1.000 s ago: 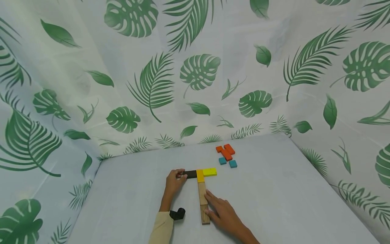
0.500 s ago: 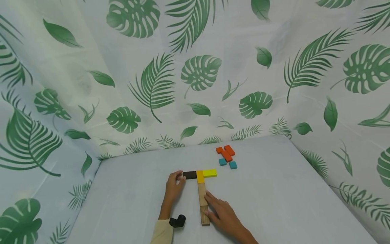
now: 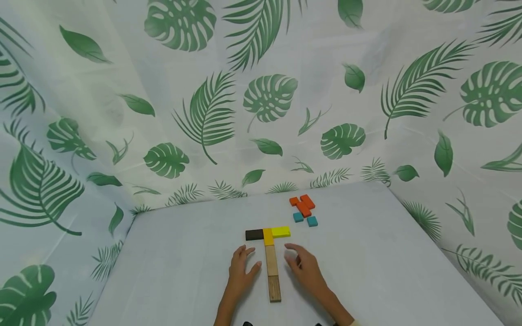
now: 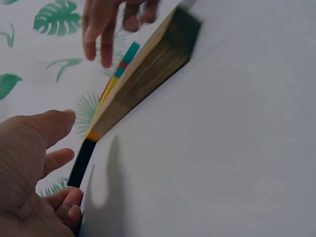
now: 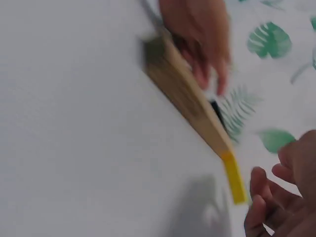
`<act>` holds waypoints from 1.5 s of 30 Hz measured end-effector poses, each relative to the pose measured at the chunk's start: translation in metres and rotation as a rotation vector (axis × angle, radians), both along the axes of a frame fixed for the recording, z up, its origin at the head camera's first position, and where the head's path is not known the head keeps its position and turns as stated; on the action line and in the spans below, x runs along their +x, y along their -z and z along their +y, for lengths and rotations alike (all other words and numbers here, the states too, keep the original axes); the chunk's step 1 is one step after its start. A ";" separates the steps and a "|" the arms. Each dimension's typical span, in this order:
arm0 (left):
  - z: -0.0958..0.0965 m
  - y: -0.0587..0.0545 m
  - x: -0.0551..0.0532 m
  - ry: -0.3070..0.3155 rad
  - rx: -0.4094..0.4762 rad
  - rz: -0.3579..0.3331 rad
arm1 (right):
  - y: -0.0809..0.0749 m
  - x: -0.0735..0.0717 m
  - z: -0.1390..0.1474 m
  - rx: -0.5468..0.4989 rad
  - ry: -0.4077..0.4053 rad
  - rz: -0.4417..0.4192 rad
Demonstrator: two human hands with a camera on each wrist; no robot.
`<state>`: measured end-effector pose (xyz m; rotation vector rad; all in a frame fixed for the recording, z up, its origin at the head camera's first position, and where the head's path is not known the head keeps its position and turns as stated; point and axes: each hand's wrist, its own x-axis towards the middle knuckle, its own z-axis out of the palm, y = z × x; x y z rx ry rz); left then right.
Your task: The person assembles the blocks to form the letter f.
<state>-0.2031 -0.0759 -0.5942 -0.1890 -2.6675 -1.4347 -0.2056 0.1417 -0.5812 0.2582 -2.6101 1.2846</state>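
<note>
Flat blocks lie joined in a T shape on the white table. Its crossbar has a dark block [image 3: 254, 234] on the left, an amber block [image 3: 268, 237] in the middle and a bright yellow block [image 3: 281, 232] on the right. A pale wooden block [image 3: 271, 260] and a browner wooden block [image 3: 274, 289] form the stem. My left hand [image 3: 241, 271] is left of the stem, fingers spread and holding nothing. On the other side my right hand [image 3: 305, 267] has loosely bent fingers, apart from the stem. Both wrist views show the wooden stem [image 4: 148, 69] between the hands.
Beyond the T, toward the back of the table [image 3: 183, 244], lie several orange-red blocks [image 3: 303, 209] and two teal blocks [image 3: 312, 221]. A leaf-printed white cloth [image 3: 228, 172] rises behind and at both sides.
My left hand has left the dark block and come nearer and to the right. My right hand has let go of the stem's side and moved off right. The T stays in place.
</note>
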 end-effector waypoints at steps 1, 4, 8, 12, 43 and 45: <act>0.002 -0.001 0.005 0.016 -0.010 -0.003 | -0.003 -0.012 0.005 -0.023 0.061 0.045; 0.006 -0.002 0.018 0.073 -0.058 -0.029 | -0.014 -0.056 0.021 -0.036 0.229 0.123; 0.007 0.000 0.032 0.142 -0.122 -0.017 | -0.024 -0.114 0.039 0.039 0.334 0.022; 0.007 0.003 0.043 0.194 -0.153 -0.028 | -0.022 -0.147 0.052 0.104 0.344 -0.160; 0.008 0.001 0.043 0.243 -0.262 -0.095 | -0.009 -0.174 0.076 0.234 0.418 -0.309; 0.008 0.002 0.041 0.240 -0.264 -0.075 | -0.010 -0.175 0.078 0.232 0.413 -0.295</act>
